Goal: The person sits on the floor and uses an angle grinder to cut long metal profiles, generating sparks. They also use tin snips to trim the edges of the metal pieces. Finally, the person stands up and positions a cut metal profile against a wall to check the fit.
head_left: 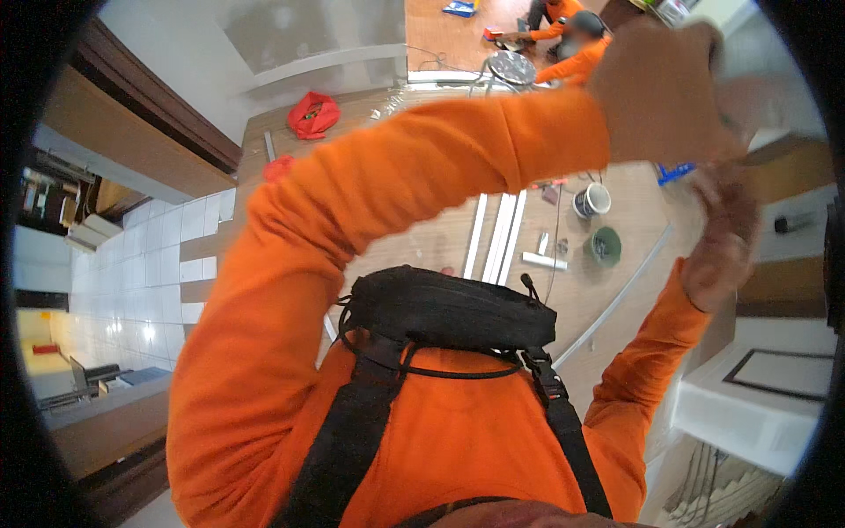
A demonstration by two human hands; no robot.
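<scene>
My left arm, in an orange sleeve, reaches across to the upper right. There my left hand is raised close to a pale, blurred surface; its fingers are smeared by motion and mostly turned away. Just below it is my right hand, also raised, with its fingers pointing up toward the left hand. Blur hides whether either hand holds something. A blue object shows beside the right hand's fingers, apparently lower down and behind it.
Below lie long white strips, a short white piece, a white bucket, a green bucket and a red bag. A round stool stands near co-workers in orange. A white boxed ledge is at right.
</scene>
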